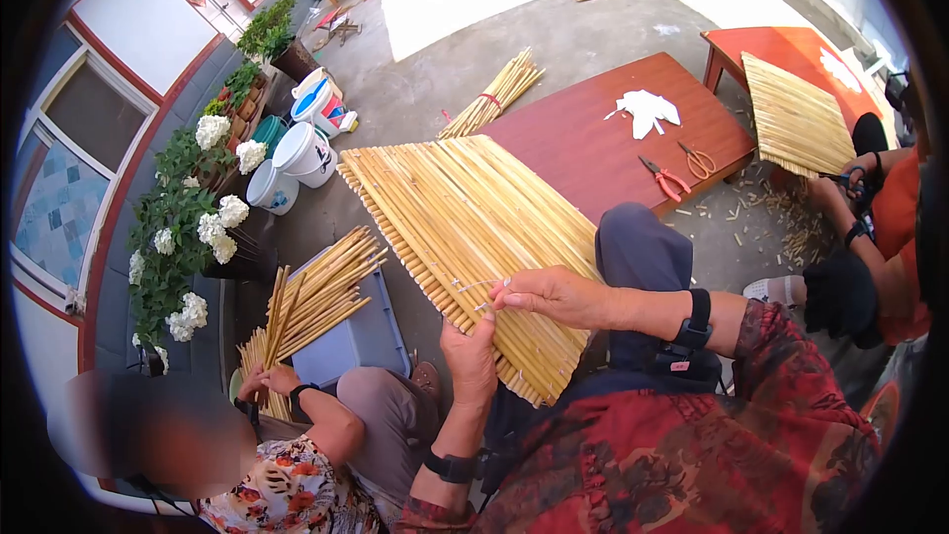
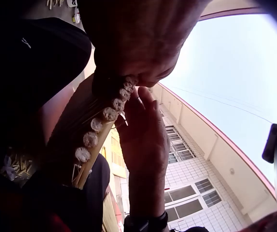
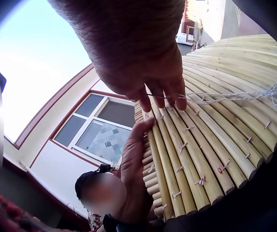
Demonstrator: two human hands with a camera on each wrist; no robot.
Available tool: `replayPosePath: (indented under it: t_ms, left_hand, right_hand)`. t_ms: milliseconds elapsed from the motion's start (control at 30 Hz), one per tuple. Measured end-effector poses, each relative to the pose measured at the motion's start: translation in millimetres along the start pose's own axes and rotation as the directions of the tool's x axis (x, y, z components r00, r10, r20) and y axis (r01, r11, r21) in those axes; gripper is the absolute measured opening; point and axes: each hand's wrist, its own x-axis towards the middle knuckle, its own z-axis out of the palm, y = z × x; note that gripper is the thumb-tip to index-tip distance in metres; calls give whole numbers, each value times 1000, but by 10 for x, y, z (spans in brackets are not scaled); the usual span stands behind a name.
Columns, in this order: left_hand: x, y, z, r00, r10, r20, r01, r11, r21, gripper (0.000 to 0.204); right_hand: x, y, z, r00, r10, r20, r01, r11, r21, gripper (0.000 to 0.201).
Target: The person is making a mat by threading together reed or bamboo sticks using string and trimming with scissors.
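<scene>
Straw-yellow stalks make up the mat (image 1: 474, 227), which in the head view is held slantwise beside the right knee (image 1: 645, 252), its far part in front of the desk's (image 1: 578, 158) left end. I'd judge it light, stiff along the stalks, apt to flex between them and smooth enough to slip; best held by the left border, where ends of a crosswise layer show, without crushing it. The left hand (image 1: 470, 361) grips the near left edge, thumb on top, while the right hand (image 1: 554, 297) pinches white thread (image 1: 477, 286) close by. The left wrist view gives what the head view doesn't: round cut ends (image 2: 90, 139) seen face-on, pale and rough, probably crumbly. The right wrist view adds loose strands (image 3: 269, 93) trailing rightward over the mat, short stitches (image 3: 183, 148), a red knot (image 3: 220, 170) and a thin dark line at the pinching fingers (image 3: 181, 102), perhaps a needle.
</scene>
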Motion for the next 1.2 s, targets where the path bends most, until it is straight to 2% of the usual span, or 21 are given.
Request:
replayPosePath:
  t_ms: [100,167,200,267,300,333,400,533,600,700,733,767,800,867,900,933,1000,1033,1067,1133,1200]
  left_hand:
    - [6,-153,-201,996,-56,-66,56,998,2,34]
    - [14,-233,-305,996,-67,-63,64,997,-49,34]
    - [13,-255,-339,994,-79,-76,75,996,-56,34]
    - [17,-282,-399,991,-113,-72,111,993,-31,35]
    - [27,-261,-389,991,-109,-75,106,993,-44,35]
    - [26,-260,-397,990,-116,-84,111,992,-55,35]
    - [43,-263,-397,987,-127,-95,125,992,-25,35]
    - [51,-262,-397,992,-94,-83,92,995,-33,34]
    - [51,-227,-381,991,-111,-75,107,993,-50,34]
    - [56,-216,-366,995,-74,-69,72,997,-34,35]
    - [58,-204,-354,995,-72,-70,69,997,-35,35]
    - [65,-195,-348,995,-81,-55,78,996,-51,35]
    - [67,-179,-353,995,-89,-40,87,994,-62,34]
    - [74,-144,-347,995,-91,-29,90,996,-30,34]
    - [74,-137,-345,995,-100,-15,100,995,-6,33]
    - [65,-136,-343,995,-94,-17,94,996,-1,33]
    - [32,-151,-343,997,-83,8,83,996,37,32]
    - [27,-160,-357,997,-76,18,73,992,106,32]
    - [27,-151,-340,997,-78,12,76,991,110,32]
    - [6,-105,-294,998,-58,7,57,995,80,32]
    - [15,-133,-329,998,-62,-4,62,992,109,33]
  right_hand:
    - [23,-113,-140,992,126,-17,-127,992,-24,27]
    - [99,-213,-395,900,433,-48,-426,897,114,26]
    - [128,-115,-530,949,294,-118,-287,955,70,27]
    - [169,-146,-911,840,531,-111,-469,814,344,26]
    - [200,-262,-1120,798,569,-197,-484,801,353,25]
    - [216,-321,-1415,780,560,-277,-430,803,412,26]
    - [267,-568,-1983,810,357,-465,-132,884,449,31]
    - [118,-969,-3011,720,-47,-692,190,973,131,34]
    - [-21,-1183,-3211,486,-84,-870,267,962,57,32]
    - [-453,-1354,-3944,350,-202,-915,417,908,-41,30]
    - [-491,-1489,-3825,530,-314,-788,442,895,-59,30]
    - [-468,-1584,-3699,523,-280,-805,343,934,-102,35]
    - [-266,-1704,-3240,510,-246,-824,241,961,-138,40]
    - [4,-1514,-2723,755,-161,-636,140,987,-84,30]
    - [137,-1361,-2383,837,-52,-544,-10,994,-111,31]
    - [273,-1249,-1917,896,66,-440,-77,997,-7,28]
    - [420,-978,-1192,932,275,-235,-274,961,36,17]
    - [448,-842,-898,940,338,-48,-333,939,90,16]
    - [449,-730,-629,936,353,9,-353,935,-27,15]
    - [444,-518,-293,968,196,156,-139,938,-319,14]
    - [437,-226,-60,982,116,146,-58,935,-351,15]
